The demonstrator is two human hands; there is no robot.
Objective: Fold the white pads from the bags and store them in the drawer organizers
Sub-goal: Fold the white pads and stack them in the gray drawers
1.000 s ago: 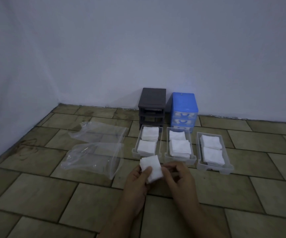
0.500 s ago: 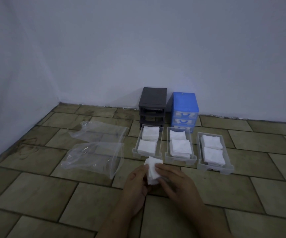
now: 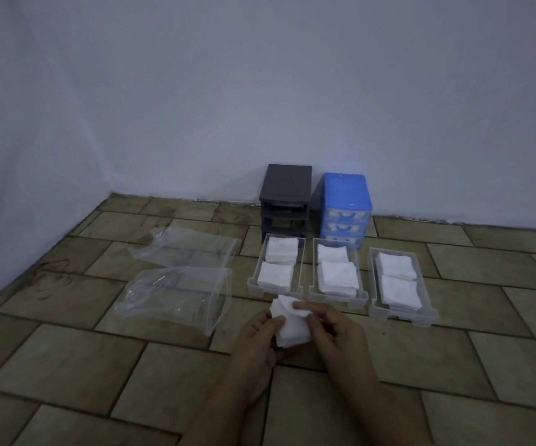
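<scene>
I have one white pad (image 3: 292, 326) pinched between both hands just above the floor (image 3: 67, 358), in front of the near end of the left drawer tray; my left hand (image 3: 258, 341) grips its left edge with curled fingers, and my right hand (image 3: 334, 333) holds the right side, its index finger laid across the top where the upper flap is bending over, so I judge the fold is half made. Three clear drawer trays stand side by side on the floor beyond my hands: the left tray (image 3: 253, 284), the middle tray (image 3: 313, 292) and the right tray (image 3: 372, 304), each already carrying two stacks of folded pads, one at the far end and one at the near end. Behind them, against the wall, stand the dark grey organizer frame (image 3: 286, 197), its slots open, and the blue organizer (image 3: 347, 204) with its drawers in. Two clear plastic bags (image 3: 176, 294) lie to the left and look emptied, though I cannot be sure nothing is inside. By my reckoning this is close to the last pad; what's left is finishing the fold, laying it in a tray, and sliding the trays back into the grey frame
</scene>
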